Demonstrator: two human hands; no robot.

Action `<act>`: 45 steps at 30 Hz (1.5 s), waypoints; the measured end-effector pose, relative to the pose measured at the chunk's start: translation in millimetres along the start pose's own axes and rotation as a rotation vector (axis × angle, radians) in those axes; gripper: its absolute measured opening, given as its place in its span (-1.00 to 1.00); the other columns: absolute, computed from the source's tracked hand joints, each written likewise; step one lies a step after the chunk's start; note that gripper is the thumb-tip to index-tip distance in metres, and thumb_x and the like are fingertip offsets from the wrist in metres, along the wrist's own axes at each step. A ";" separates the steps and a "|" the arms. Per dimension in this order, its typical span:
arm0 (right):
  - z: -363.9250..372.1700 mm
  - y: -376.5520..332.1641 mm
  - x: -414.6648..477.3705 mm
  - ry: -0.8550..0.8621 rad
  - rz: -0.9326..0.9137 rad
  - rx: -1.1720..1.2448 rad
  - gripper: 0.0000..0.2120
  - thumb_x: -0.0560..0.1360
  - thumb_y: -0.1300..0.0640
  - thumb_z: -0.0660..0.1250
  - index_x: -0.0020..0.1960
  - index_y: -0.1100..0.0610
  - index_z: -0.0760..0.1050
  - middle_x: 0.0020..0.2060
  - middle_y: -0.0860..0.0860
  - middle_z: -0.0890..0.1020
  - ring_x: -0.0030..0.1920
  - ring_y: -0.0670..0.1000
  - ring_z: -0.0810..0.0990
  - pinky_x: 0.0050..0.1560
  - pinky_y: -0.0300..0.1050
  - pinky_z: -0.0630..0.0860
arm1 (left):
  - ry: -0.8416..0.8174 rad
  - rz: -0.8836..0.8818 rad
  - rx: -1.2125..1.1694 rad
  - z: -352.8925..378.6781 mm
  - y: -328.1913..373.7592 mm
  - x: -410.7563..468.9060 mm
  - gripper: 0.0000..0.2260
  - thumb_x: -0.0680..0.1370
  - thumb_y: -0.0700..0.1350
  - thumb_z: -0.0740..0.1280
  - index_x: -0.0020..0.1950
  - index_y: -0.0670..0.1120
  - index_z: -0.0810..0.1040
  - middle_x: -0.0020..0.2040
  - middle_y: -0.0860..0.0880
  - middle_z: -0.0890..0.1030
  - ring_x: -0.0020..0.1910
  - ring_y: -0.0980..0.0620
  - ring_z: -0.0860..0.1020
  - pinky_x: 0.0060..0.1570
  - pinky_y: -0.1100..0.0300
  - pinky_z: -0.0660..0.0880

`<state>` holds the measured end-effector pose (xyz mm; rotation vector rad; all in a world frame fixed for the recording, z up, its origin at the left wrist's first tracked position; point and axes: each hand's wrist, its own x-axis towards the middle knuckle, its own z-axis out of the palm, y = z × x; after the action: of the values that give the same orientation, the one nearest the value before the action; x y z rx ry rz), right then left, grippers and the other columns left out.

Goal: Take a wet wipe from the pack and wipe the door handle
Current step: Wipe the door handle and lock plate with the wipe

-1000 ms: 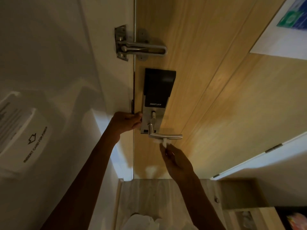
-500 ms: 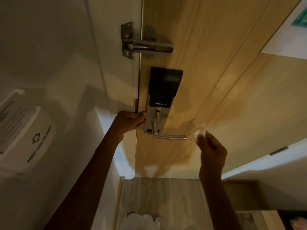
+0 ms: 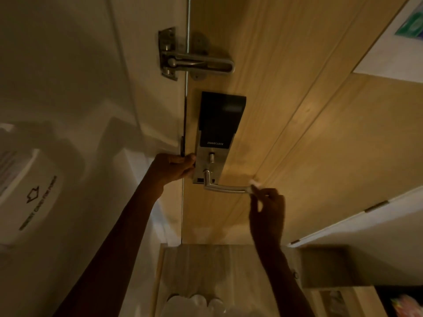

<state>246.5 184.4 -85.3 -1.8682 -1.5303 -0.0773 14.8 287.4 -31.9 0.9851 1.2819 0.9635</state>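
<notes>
A silver lever door handle (image 3: 225, 188) juts right from a smart lock plate (image 3: 212, 143) on a wooden door (image 3: 297, 124). My right hand (image 3: 267, 211) pinches a small white wet wipe (image 3: 254, 184) and presses it against the handle's free right end. My left hand (image 3: 174, 167) grips the door's edge just left of the lock plate. The wipe pack is not in view.
A metal swing-bar door guard (image 3: 194, 61) sits above the lock. A white card-slot box (image 3: 34, 197) hangs on the left wall. Wood floor (image 3: 206, 271) shows below, with white slippers (image 3: 194, 304) at the bottom and a low shelf (image 3: 332, 266) on the right.
My right hand with the wipe swung out to the right of the handle, then came back left onto the handle's tip. My left hand stayed on the door edge.
</notes>
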 end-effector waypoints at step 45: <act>50.9 -62.1 -7.8 -0.004 -0.165 0.197 -0.89 0.45 0.12 0.44 -0.03 0.08 0.59 -0.11 0.00 0.57 -0.07 0.02 0.50 -0.02 -0.21 0.29 | 0.041 -0.069 -0.014 -2.0 -3.7 5.0 -0.75 0.44 0.01 0.46 -0.09 -0.17 0.68 -0.09 -0.11 0.72 -0.05 0.01 0.69 -0.08 0.20 0.64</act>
<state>170.5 208.7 -97.2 -1.5879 -1.6303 0.0020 13.1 291.1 -37.0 0.9091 1.3332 0.9425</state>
